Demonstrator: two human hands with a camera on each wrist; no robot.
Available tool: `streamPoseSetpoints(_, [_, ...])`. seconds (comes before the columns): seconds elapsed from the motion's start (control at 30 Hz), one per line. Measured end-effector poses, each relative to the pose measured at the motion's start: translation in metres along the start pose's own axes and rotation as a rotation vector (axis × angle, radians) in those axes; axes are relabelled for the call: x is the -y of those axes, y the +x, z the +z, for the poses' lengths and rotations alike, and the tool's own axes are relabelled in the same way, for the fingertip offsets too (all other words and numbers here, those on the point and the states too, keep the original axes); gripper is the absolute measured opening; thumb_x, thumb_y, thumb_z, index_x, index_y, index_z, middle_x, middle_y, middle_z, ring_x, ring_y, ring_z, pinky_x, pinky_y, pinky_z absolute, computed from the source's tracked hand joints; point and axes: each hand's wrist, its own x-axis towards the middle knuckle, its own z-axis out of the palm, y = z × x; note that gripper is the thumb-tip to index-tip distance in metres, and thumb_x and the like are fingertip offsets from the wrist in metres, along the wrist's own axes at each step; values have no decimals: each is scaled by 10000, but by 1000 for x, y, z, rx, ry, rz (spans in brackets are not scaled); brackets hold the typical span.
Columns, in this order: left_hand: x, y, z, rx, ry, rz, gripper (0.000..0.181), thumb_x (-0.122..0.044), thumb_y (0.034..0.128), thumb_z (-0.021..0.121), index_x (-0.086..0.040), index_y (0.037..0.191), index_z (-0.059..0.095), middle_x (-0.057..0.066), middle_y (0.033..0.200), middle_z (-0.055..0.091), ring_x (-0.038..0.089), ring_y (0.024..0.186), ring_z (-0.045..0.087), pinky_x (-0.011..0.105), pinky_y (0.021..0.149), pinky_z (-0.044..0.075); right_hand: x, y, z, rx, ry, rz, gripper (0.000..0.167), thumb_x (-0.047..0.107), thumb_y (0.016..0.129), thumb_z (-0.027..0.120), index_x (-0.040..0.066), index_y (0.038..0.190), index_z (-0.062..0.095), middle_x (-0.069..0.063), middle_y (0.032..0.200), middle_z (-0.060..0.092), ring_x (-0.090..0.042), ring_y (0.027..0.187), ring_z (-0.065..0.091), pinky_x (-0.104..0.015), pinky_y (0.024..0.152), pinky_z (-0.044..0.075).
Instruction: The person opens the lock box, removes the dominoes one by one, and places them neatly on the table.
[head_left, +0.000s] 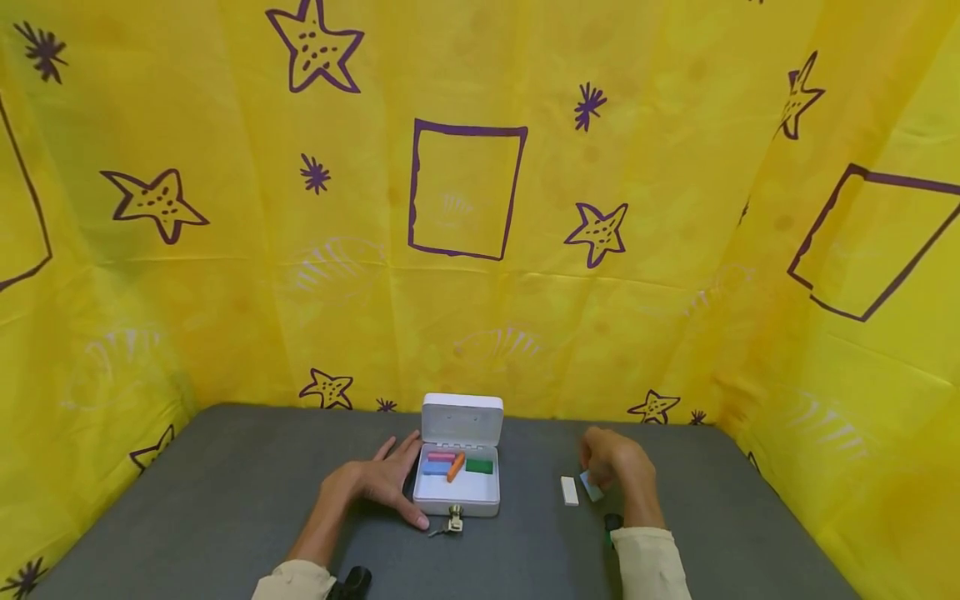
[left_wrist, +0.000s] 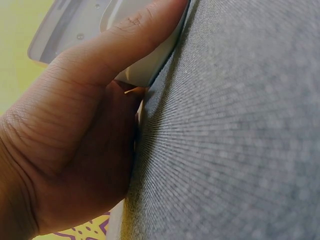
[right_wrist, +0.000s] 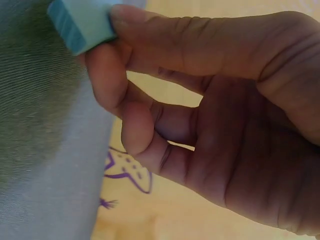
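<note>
A white metal cash box (head_left: pixel 456 508) stands with its lid (head_left: pixel 462 419) raised. Pink (head_left: pixel 441 457), blue (head_left: pixel 437 468), orange (head_left: pixel 455 468) and green (head_left: pixel 479 467) blocks lie inside. A small padlock (head_left: pixel 454 523) with a key hangs at its front. My left hand (head_left: pixel 386 482) rests against the box's left side, thumb by the front corner and fingers spread towards the back; the left wrist view shows the thumb along the box wall. Right of the box, my right hand (head_left: pixel 618 458) pinches a light blue rectangular block (right_wrist: pixel 82 25) between thumb and fingertips. Beside it lies a white block (head_left: pixel 569 491).
A dark grey table (head_left: pixel 525 550) bears everything. Yellow patterned cloth (head_left: pixel 465 333) hangs close behind it and along both sides. A small dark and green object (head_left: pixel 611 525) shows by the right wrist, partly hidden by the arm.
</note>
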Motion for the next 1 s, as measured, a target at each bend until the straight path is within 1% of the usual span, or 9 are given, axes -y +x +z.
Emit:
streamPoseSetpoints(0.13, [-1,0,0,-1,0,0,1532,-830,581,839,-68,1677,88,178,1776,-5,441,1637,-78,660,1311,-63,-7,4,7,18,-1,-2,216,-130,813,714,76,853,663,-57,739,640,-202,628,629,-299,590,453])
streamPoseSetpoints(0.2, [-2,0,0,-3,0,-2,1531,-830,582,838,-66,1677,88,178,1776,-3,443,1637,-77,658,1313,-56,-9,6,9,20,24,-1,215,-128,818,724,74,867,665,-59,743,639,-205,626,641,-290,588,469])
streamPoseSetpoints(0.33, [-2,-1,-1,-4,-1,-4,1530,-832,583,836,-66,1677,89,176,1776,-8,452,1634,-80,663,1312,-50,-8,8,11,27,57,5,208,-120,829,736,66,884,664,-76,748,647,-213,624,643,-274,572,474])
streamPoseSetpoints(0.47, [-3,-3,-2,-7,-10,-1,1534,-828,577,841,-69,1677,89,180,1775,-13,466,1629,-86,675,1306,-53,-6,7,10,56,78,10,197,-126,841,727,57,893,678,-90,792,669,-224,627,683,-265,559,506])
streamPoseSetpoints(0.6, [-2,-3,-2,-10,-17,0,1531,-825,573,845,-73,1676,96,183,1774,-9,473,1627,-84,681,1303,-54,-3,7,9,80,92,0,197,-141,839,698,51,883,692,-111,789,690,-210,595,679,-228,516,481])
streamPoseSetpoints(0.73, [0,-2,-1,-12,-20,1,1525,-822,574,847,-76,1675,101,185,1774,0,467,1629,-77,676,1305,-59,-1,7,10,88,91,-13,190,-133,844,679,54,867,701,-118,762,702,-200,573,667,-202,488,445])
streamPoseSetpoints(1.0, [2,0,0,1,-24,-19,1533,-822,567,851,-94,1682,92,159,1780,-17,458,1631,-92,680,1303,-58,-1,8,10,90,103,-24,170,-112,862,666,54,851,704,-129,732,712,-251,595,694,-210,484,425])
